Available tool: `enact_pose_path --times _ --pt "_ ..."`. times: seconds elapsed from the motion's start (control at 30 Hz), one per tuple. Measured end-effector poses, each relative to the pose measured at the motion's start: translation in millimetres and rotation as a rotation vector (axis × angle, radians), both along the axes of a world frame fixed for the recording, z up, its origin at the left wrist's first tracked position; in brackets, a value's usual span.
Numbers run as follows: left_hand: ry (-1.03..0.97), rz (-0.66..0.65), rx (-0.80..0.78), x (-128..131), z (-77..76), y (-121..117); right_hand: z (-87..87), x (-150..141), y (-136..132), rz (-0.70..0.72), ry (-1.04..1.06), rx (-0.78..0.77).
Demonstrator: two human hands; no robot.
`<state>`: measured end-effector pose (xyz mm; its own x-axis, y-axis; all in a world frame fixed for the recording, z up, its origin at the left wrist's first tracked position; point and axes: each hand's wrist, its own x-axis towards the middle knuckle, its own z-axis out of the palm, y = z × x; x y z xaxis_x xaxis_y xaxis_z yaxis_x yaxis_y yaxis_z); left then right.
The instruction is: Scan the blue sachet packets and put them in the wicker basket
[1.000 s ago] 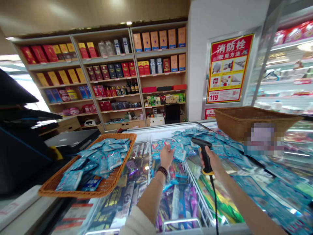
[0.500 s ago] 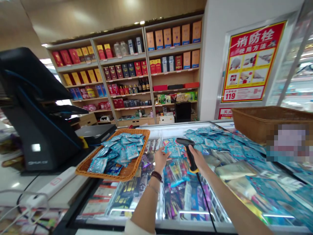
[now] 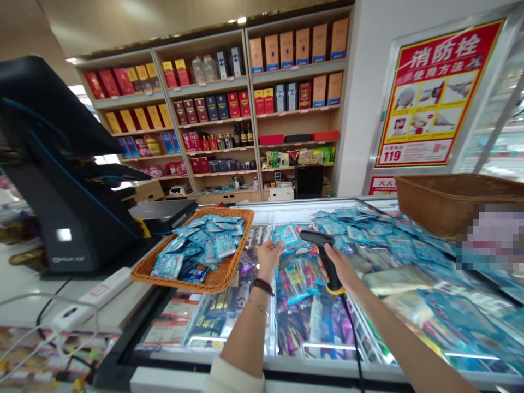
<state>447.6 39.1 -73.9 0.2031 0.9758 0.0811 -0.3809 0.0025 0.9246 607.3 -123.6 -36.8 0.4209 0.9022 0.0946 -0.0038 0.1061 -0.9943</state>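
Note:
My left hand pinches the edge of a small light-blue packet above the glass top of the display freezer. My right hand is wrapped round the grip of a black and yellow barcode scanner. Its head points left, close beside the packet, and its cable hangs toward the front edge. To the left of my hands, an orange wicker basket holds a heap of similar blue packets. More of these packets lie spread over the glass on the right.
A black point-of-sale terminal and a white power strip stand at the left. A brown basket sits at the back right. Beneath the glass of the freezer are colourful wrapped goods. Shelves with boxes and bottles rise behind.
The blue packet is lifted slightly and tilted in my left hand. My right hand and the scanner have shifted a little right in the picture. The whole view has turned slightly.

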Motion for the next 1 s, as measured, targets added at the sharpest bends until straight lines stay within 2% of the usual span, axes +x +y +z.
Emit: enact_pose_path --times 0.4,0.67,0.87,1.0 --pt "0.063 0.020 0.086 3.6 -11.6 4.8 4.4 -8.3 -2.7 0.018 0.042 0.045" --pt "0.043 0.014 0.046 1.7 -12.5 7.0 7.6 -10.0 -4.9 0.008 0.049 0.030" --pt "-0.038 0.020 0.012 0.7 -2.6 1.3 10.4 -10.8 -4.6 0.021 0.037 0.028" --pt "-0.127 0.034 0.047 -8.2 13.9 5.7 2.2 -0.2 -1.7 0.029 0.037 -0.013"
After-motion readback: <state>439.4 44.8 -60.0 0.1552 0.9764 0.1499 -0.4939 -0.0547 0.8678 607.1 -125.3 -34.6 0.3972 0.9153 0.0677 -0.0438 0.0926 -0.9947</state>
